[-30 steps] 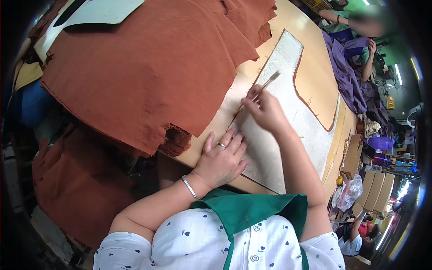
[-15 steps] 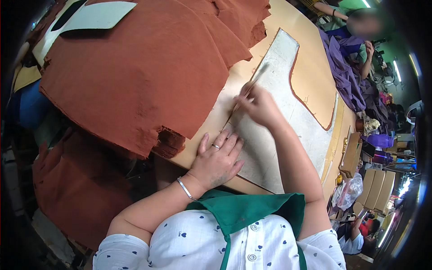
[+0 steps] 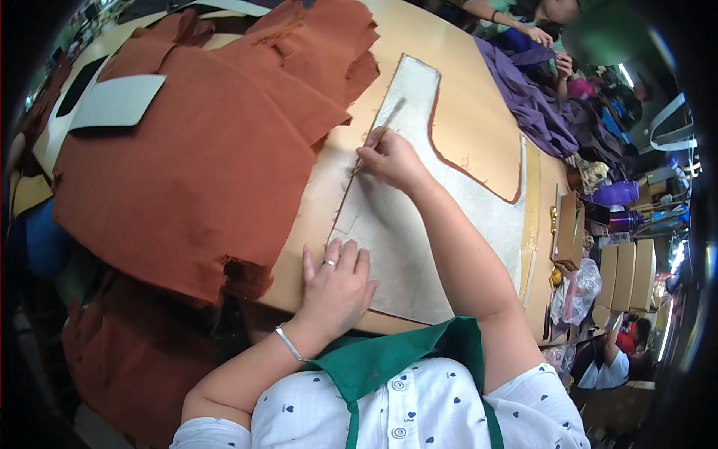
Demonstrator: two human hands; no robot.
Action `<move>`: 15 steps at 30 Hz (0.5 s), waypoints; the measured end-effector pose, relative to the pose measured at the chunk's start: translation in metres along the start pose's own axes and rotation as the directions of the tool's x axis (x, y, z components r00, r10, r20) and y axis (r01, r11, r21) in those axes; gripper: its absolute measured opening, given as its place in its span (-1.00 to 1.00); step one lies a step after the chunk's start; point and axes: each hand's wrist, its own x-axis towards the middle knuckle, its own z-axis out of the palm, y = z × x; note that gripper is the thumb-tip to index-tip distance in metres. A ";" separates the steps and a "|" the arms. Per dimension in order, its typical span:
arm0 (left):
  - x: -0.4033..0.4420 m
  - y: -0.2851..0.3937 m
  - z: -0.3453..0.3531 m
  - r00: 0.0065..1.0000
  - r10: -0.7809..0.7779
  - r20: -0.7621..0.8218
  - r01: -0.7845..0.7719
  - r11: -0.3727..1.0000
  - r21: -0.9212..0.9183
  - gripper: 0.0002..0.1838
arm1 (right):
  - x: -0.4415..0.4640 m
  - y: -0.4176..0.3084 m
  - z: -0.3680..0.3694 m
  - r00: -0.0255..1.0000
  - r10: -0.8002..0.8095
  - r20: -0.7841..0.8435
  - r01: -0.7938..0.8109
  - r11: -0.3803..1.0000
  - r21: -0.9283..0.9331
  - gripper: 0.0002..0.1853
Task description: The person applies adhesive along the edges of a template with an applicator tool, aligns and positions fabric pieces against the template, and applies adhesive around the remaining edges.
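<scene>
My left hand [image 3: 336, 288], with a ring and a bracelet, lies flat with fingers spread on the lower left edge of a pale grey template [image 3: 407, 247]. Rust-brown material shows along the template's curved edge. My right hand [image 3: 393, 159] grips a thin pen-like tool [image 3: 387, 120] over the template's left edge; its upper end points away from me, and the tip is hidden near my fingers. Left of the template a large rust-brown leather-like sheet [image 3: 187, 172] spreads over the table, with a small whitish piece [image 3: 118, 102] on top.
The tan table [image 3: 479, 97] curves away ahead. Purple cloth [image 3: 523, 101] lies at its far right edge, near another person's hands [image 3: 550, 45]. Along the right are an open cardboard box [image 3: 568, 232], a clear plastic bag [image 3: 576, 292] and a purple bottle [image 3: 615, 194]. More brown material [image 3: 134, 352] hangs lower left.
The view has turned, so the table's contents appear further left. My right hand has moved along the template's left edge with the tool. My left hand stays flat near the template's lower left edge.
</scene>
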 end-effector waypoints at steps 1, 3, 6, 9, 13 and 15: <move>0.013 0.008 -0.002 0.999 0.024 0.047 -0.024 1.000 -0.006 -0.60 | -0.001 -0.006 -0.003 1.000 -0.016 0.015 0.016 0.998 -0.059 -0.73; 0.044 0.024 0.009 0.991 0.128 0.035 -0.128 0.992 -0.009 -0.71 | 0.004 -0.001 -0.005 0.997 0.020 0.080 -0.020 1.000 0.002 -0.73; 0.103 0.038 0.042 0.959 0.215 0.187 -0.207 0.976 -0.061 -0.62 | 0.011 -0.001 -0.008 0.988 0.036 0.152 -0.036 0.999 -0.007 -0.74; 0.117 0.032 0.049 0.986 0.149 0.078 -0.145 0.988 -0.053 -0.47 | 0.008 -0.016 -0.015 0.976 0.064 0.208 -0.049 0.996 -0.077 -0.74; 0.122 0.028 0.045 0.976 0.139 0.168 -0.112 0.981 -0.160 -0.31 | 0.032 0.000 -0.030 0.997 -0.001 0.074 0.003 1.000 -0.030 -0.77; 0.122 0.028 0.043 0.975 0.122 0.187 -0.082 0.975 -0.205 -0.30 | 0.056 0.006 -0.037 0.996 0.086 0.028 -0.089 0.992 0.091 -0.81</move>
